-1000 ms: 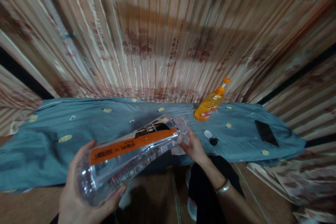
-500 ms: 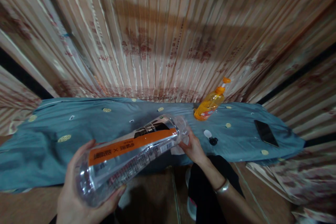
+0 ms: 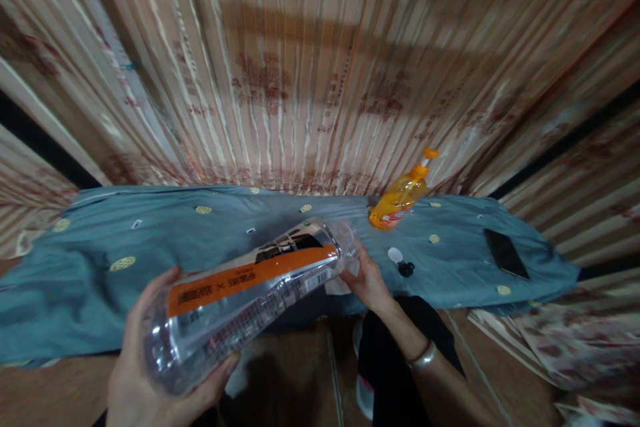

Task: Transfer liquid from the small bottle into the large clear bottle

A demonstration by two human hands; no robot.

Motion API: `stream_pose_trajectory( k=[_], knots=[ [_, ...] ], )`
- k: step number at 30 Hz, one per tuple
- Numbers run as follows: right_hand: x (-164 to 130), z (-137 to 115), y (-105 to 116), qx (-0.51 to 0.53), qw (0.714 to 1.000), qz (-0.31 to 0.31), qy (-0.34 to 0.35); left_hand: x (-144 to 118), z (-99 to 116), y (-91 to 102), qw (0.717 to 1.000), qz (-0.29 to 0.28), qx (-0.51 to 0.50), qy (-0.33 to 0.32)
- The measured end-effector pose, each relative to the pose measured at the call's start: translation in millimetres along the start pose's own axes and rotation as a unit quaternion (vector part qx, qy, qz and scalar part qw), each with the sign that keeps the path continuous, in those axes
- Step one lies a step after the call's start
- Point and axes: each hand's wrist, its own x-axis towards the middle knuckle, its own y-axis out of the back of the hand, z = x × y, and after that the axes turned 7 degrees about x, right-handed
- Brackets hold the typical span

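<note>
A clear plastic bottle (image 3: 250, 287) with an orange, white and black label lies tilted across my view, its base at the lower left and its neck up at the right. My left hand (image 3: 155, 360) is wrapped round the base, thumb underneath. At the other end, the fingers of my right hand (image 3: 367, 280) close on the neck, partly hidden behind it. Something thin and whitish (image 3: 339, 286), perhaps a tissue, shows below the neck by my right fingers; I cannot tell whether it is held. A silver bracelet (image 3: 425, 355) circles my right wrist.
On the blue cloth-covered surface (image 3: 165, 233) stands a pump bottle of orange liquid (image 3: 397, 200). Near it lie a small white disc (image 3: 395, 255) and a small black object (image 3: 406, 269). A dark phone (image 3: 505, 253) lies at the right. Pleated curtains (image 3: 300, 80) hang behind.
</note>
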Motion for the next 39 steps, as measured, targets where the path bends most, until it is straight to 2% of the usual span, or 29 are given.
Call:
stream_pose_trajectory(
  k=[5, 14, 30, 39],
  knots=[
    [0.0, -1.2, 0.5, 0.001, 1.0, 0.001, -0.002, -0.5, 1.5, -0.3, 1.0, -0.004, -0.016, 0.008],
    [0.1, -3.0, 0.9, 0.006, 1.0, -0.002, -0.009, 0.9, -3.2, 2.0, 0.999, -0.003, 0.021, -0.03],
    [-0.3, -5.2, 2.0, -0.006, 1.0, -0.007, -0.011, 0.7, 0.1, 2.3, 1.0, -0.008, 0.011, -0.016],
    [0.6, -6.1, 2.5, -0.006, 1.0, -0.004, -0.011, 2.2, -8.5, 2.3, 1.0, 0.0, 0.018, -0.025]
  ],
)
